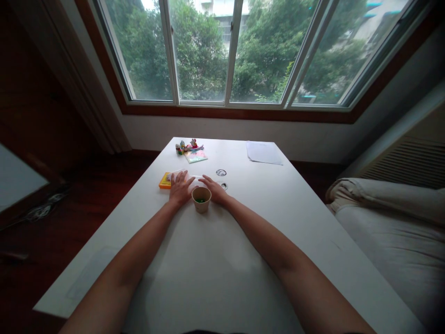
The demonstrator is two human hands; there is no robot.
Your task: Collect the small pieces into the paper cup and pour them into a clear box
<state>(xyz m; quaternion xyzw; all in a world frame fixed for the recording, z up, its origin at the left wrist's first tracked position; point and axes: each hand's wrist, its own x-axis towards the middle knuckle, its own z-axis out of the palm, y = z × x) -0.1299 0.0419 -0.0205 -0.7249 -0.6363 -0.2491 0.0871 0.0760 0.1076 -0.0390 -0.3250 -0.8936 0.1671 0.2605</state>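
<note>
Both of my arms reach forward over a white table (208,260). My left hand (181,188) has its fingers spread, beside a yellow-orange box (165,180) and over part of a clear, thin sheet. My right hand (214,189) has its fingers extended toward the left one, near the sheet's other side. Between my wrists, a little nearer to me, a paper cup (201,205) stands upright with something green inside. Two small round pieces, one larger (221,172) and one smaller (224,186), lie just beyond and beside my right hand.
Small colourful figurines (182,147) and a pastel card (196,156) are at the table's far left. White paper sheets (264,152) lie at the far right. A wide window (222,55) is beyond the table, and a pale padded seat (389,222) stands to the right.
</note>
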